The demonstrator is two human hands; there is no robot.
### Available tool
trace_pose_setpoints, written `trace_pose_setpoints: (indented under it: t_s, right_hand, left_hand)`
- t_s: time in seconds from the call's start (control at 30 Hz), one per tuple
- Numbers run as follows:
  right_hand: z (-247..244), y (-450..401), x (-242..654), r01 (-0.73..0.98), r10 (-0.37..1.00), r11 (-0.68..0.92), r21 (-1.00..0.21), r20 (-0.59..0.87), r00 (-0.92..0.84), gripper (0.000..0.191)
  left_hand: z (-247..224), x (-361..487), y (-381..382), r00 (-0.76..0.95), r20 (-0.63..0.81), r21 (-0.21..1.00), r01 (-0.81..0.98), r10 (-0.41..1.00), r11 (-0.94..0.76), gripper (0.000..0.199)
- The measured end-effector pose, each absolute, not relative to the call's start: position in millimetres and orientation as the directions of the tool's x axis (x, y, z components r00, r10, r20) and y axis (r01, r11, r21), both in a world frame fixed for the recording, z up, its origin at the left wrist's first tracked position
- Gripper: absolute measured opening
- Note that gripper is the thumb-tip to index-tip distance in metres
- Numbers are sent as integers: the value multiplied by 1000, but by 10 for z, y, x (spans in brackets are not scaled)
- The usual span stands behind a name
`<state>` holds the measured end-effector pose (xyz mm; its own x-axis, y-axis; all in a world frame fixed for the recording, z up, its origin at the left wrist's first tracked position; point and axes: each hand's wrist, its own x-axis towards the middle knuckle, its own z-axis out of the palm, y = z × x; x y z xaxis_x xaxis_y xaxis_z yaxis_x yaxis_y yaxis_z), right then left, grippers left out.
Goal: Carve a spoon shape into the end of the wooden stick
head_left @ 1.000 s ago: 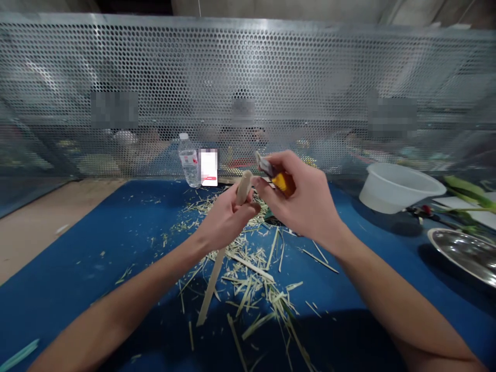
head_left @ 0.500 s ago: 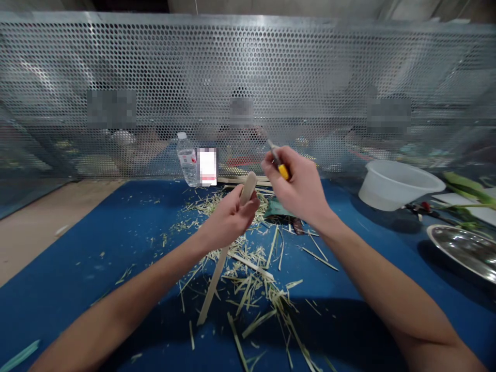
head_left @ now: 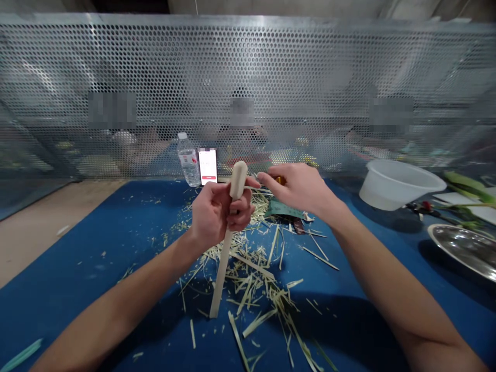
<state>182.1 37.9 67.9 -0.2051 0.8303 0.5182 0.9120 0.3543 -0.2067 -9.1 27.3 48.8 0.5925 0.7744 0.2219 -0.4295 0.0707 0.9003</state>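
A perforated metal screen (head_left: 248,72) (people blurred beyond it) backs the blue-covered table (head_left: 89,258).

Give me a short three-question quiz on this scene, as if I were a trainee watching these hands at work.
1. True or false: the rounded end of the pale wooden stick sticks out above the left hand.
2. What lies scattered on the blue mat? A: coins. B: pale plant shavings. C: screws.
3. Fill in the missing word: the yellow-handled tool is in the ___ hand.

Key:
1. True
2. B
3. Right, the hand on the far side of the stick
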Motion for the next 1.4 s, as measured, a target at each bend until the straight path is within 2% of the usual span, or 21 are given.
trace_pose_setpoints:
  t_s: [0.17, 0.37, 0.47, 0.57, 0.67, 0.77, 0.83, 0.93, 1.03, 1.27, 1.4]
  right_hand:
    - [646, 422, 1831, 943, 846, 247, -224, 524, -97, 68]
    - [654, 452, 1824, 936, 885, 198, -291, 464, -43, 73]
    - [682, 453, 1852, 887, 877, 237, -397, 481, -19, 65]
    - [723, 413, 1885, 838, 816, 317, -445, 578, -2, 41]
    - [770, 306, 1885, 801, 740, 435, -412, 671, -57, 25]
    - [808, 161, 1836, 756, 672, 568, -324, 714, -198, 28]
    - [822, 78, 1787, 759, 637, 601, -252, 725, -264, 29]
    - [838, 5, 1729, 805, 595, 571, -158, 755, -274, 25]
    - [858, -25, 1711, 822, 574, 558, -115, 769, -282, 20]
    - [864, -63, 1701, 797, 564, 599, -78, 747, -351, 18]
    - [851, -23, 1713, 835, 572, 538, -116, 777, -262, 20]
  left_hand:
    - [466, -98, 288, 633, 214, 895, -432, 744, 111, 43]
    - [465, -82, 268, 662, 200, 888, -435, 723, 152, 42]
    - [475, -69, 250, 652, 173, 893, -420, 738, 162, 38]
    - [483, -66, 245, 636, 162, 899, -411, 755, 154, 35]
    - [475, -66, 250, 627, 170, 895, -421, 760, 148, 33]
    - [456, -64, 247, 618, 191, 887, -441, 762, 135, 29]
    - [448, -65, 238, 622, 197, 893, -434, 758, 124, 27]
    - [452, -68, 222, 629, 200, 899, -422, 752, 114, 24]
    - [466, -66, 215, 630, 196, 895, -429, 752, 126, 26]
    - [454, -50, 229, 617, 199, 871, -467, 761, 151, 33]
    - [446, -42, 220, 554, 261, 856, -512, 791, 76, 26]
